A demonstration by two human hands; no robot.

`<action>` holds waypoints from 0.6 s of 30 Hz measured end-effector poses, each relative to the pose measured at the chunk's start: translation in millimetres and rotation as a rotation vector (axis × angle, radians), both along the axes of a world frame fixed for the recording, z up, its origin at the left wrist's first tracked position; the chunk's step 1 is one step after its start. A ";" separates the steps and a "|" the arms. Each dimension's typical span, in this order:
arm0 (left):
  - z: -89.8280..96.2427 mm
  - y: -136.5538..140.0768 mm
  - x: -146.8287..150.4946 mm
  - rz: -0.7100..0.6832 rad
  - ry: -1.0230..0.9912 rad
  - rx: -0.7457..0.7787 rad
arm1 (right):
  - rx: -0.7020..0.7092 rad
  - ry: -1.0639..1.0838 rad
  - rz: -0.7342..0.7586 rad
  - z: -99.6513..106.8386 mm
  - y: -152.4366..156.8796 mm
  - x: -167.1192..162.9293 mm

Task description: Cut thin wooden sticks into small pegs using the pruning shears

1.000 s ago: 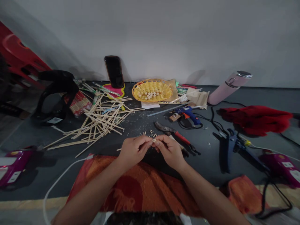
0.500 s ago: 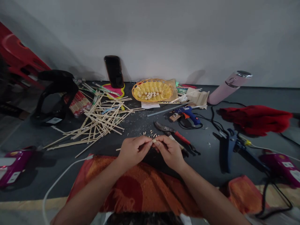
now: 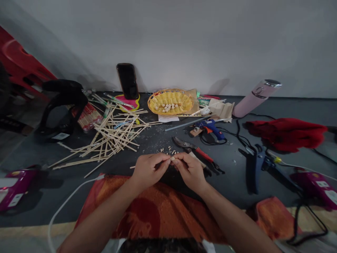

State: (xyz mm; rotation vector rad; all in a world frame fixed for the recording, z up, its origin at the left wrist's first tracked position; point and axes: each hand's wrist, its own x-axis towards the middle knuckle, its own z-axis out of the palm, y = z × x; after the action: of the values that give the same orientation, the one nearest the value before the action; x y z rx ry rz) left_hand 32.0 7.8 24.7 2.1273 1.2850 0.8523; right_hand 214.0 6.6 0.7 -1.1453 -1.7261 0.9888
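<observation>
Straight out from the near side of the yellow wicker basket (image 3: 186,102): left hand (image 3: 149,169), narrow, thumb and forefinger pinched on a small pale wooden piece (image 3: 172,158); right hand (image 3: 191,172), likewise narrow, thumb and forefinger closed on the same piece. Single or joined from several: cannot tell, mostly covered by the fingertips.

Between basket and hands: short wooden cuttings (image 3: 162,150), scattered, with pale crumbs strewn about.

Inside the basket: cluster of pale wooden bits (image 3: 168,107), loose.

Left of the basket, near: black smartphone (image 3: 128,81), propped upright, screen dark, at a pink mat (image 3: 135,103) with yellow edging.

Left of the basket, nearer to the person: wooden sticks (image 3: 116,137), large criss-crossed heap.

Left of the basket, well apart: red-printed packet of chopsticks (image 3: 85,117), partly behind black headgear (image 3: 64,92).

Right of the basket, nearer to the person: blue glue gun (image 3: 217,130), orange trigger, cord attached; red-handled pruning shears (image 3: 202,154), blades toward the basket.

Right of the basket, well apart: pink flask (image 3: 249,102), silver-topped; red cloth (image 3: 286,133), crumpled; blue-handled shears (image 3: 256,168).

Farthest out from the basket's near side, under the forearms: orange-red towel (image 3: 184,214), rumpled.
</observation>
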 end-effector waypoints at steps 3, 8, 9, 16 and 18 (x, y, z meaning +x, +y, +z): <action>-0.8 0.2 -0.2 -0.004 -0.006 0.003 | -0.004 -0.007 0.001 -0.2 0.1 0.5; -0.5 -0.1 -0.9 -0.016 -0.012 0.005 | -0.005 -0.012 0.006 -0.4 0.2 0.9; -0.3 -0.3 -0.9 -0.015 -0.013 0.008 | -0.002 -0.011 0.005 -0.3 0.2 0.9; -0.1 -1.0 -0.3 0.018 0.015 -0.008 | 0.019 -0.030 0.008 1.3 0.1 0.8; -0.5 -1.2 -0.3 0.026 0.015 -0.015 | 0.023 -0.033 0.011 2.3 0.1 0.7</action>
State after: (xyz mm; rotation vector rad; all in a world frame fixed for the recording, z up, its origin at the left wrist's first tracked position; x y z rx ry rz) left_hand 31.7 6.6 24.2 2.1135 1.3252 0.8361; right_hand 214.7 6.7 3.0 -1.1445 -1.7678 0.9591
